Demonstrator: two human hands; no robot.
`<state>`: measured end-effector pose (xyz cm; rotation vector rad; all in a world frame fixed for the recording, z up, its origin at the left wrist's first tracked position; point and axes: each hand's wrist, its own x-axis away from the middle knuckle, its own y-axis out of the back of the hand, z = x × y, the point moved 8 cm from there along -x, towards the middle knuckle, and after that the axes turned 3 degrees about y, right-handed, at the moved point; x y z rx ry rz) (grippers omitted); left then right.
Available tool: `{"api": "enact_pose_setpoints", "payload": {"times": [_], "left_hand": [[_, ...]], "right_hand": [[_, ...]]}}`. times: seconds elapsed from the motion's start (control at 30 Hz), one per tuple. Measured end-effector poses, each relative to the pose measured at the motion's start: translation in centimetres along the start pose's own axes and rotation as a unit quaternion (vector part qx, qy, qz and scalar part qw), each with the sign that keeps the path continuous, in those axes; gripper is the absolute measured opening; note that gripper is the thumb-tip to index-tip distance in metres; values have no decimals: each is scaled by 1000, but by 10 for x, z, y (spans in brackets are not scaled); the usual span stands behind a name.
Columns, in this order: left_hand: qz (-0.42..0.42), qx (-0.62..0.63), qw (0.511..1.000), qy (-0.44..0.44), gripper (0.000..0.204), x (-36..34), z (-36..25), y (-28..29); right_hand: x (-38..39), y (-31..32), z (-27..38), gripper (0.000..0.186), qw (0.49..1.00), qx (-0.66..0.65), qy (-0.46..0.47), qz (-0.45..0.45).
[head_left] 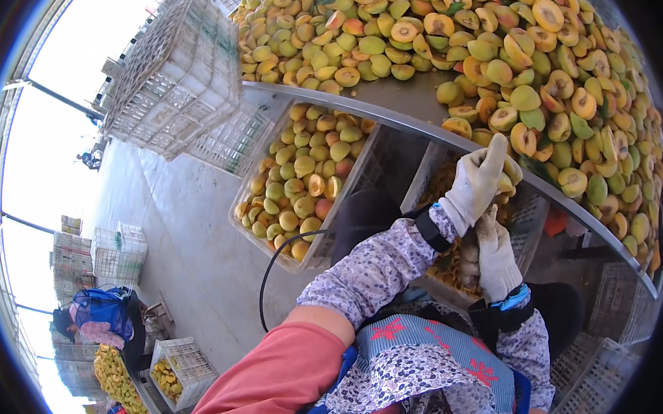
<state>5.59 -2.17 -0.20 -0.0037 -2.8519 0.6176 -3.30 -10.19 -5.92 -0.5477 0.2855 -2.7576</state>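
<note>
My left hand [474,185], in a pale work glove, is raised at the metal table edge with its index finger stretched out. Its other fingers curl against a yellowish peach half [507,178], partly hidden by the glove. Just below it is my right hand [498,260], gloved too, its fingertips up close to the left hand. Those fingers are bent together; whatever they hold is hidden. Under both hands sits a crate [421,183] with small yellow-brown pieces. Beyond the edge, halved peaches [529,97] lie heaped on the metal table [406,99].
A crate of peach halves [296,176] stands on the floor left of my knees. Stacked white crates [178,74] rise behind it. A black cable [271,267] loops beside my leg. At the lower left, another person [105,312] is beside more fruit and a small crate [191,375].
</note>
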Motion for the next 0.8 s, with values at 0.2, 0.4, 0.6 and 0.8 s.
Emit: {"api": "enact_pose_setpoints", "payload": {"times": [0.2, 0.4, 0.6, 0.8], "left_hand": [[83, -79, 993, 7, 60, 1, -6, -9], [33, -218, 975, -3, 65, 2, 2, -10], [145, 4, 988, 47, 65, -3, 8, -11], [163, 144, 974, 61, 53, -2, 8, -15]], "right_hand": [[19, -8, 8, 48, 989, -97, -106, 34], [18, -2, -4, 46, 993, -60, -100, -4], [26, -8, 21, 51, 977, -115, -155, 91], [-3, 9, 18, 49, 968, 142, 208, 3]]}}
